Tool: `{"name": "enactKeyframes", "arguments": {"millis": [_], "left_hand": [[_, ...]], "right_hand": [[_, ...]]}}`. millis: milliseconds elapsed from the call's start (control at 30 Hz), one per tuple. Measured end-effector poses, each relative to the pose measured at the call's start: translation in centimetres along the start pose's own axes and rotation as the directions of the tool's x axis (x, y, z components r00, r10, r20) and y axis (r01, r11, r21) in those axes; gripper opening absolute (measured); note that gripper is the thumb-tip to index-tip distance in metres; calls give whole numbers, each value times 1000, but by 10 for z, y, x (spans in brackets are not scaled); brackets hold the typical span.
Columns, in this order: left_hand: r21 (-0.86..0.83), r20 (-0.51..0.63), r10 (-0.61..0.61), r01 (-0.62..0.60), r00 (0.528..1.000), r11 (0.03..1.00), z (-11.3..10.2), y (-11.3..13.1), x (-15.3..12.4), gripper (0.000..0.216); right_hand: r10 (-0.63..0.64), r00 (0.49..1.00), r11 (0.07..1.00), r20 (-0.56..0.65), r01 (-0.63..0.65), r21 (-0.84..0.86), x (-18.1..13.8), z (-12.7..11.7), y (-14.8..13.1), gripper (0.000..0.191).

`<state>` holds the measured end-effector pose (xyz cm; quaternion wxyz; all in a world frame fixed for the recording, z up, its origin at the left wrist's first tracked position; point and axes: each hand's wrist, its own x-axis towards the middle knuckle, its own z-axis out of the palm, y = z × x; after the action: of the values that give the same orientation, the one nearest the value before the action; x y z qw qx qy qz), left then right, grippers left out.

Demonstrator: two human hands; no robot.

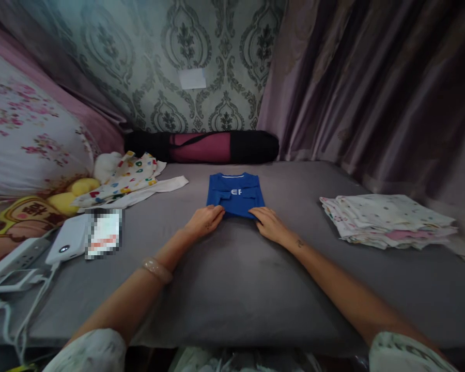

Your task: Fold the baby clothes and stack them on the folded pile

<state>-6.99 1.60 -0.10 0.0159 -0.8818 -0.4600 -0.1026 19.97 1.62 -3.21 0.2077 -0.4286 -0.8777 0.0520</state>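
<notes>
Folding a blue garment [236,182], seemingly well along
Its sides look tucked in, mid grey sheet [232,289]; left hand [206,221] and right hand [271,224] pinch its near corners, fingers close together; a folded stack [391,214] sits rightward, a printed garment [134,175] leftward, apparently unfolded

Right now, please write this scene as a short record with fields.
Left hand: holds blue shirt, near edge, left side
Right hand: holds same edge, right side
Shirt: folded, collar away from person, white letters partly visible
Surface: grey sheet
Right: stack of folded clothes
Left: patterned top, power strip
Back: long bag, dark red and black
</notes>
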Motion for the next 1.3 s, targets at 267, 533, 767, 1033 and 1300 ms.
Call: {"name": "enactKeyframes", "arguments": {"millis": [267, 533, 767, 1033, 1300], "left_hand": [[-21, 0, 137, -136, 991, 990, 14, -29, -30, 36], [-142, 32, 107, -101, 994, 985, 0, -37, -35, 60], [-225, 46, 217, -202, 975, 953, -29, -12, -74, 51], [-479, -10, -273, 234, 962, 846, -30, 7, -83, 31], [-686, -109, -589, 369, 801, 627, 0, -20, -13, 30]], "right_hand": [[-28, 1000, 1000, -2, 28, 12, -16, 8, 30, 66], [-56, 996, 997, 67, 59, -42, -12, -21, 21, 71], [-79, 982, 996, 170, 83, -15, -53, -56, -20, 65], [18, 985, 981, 170, -50, 186, -59, -66, -25, 42], [441, 897, 878, -28, -424, 224, 7, -51, 5, 23]]}}
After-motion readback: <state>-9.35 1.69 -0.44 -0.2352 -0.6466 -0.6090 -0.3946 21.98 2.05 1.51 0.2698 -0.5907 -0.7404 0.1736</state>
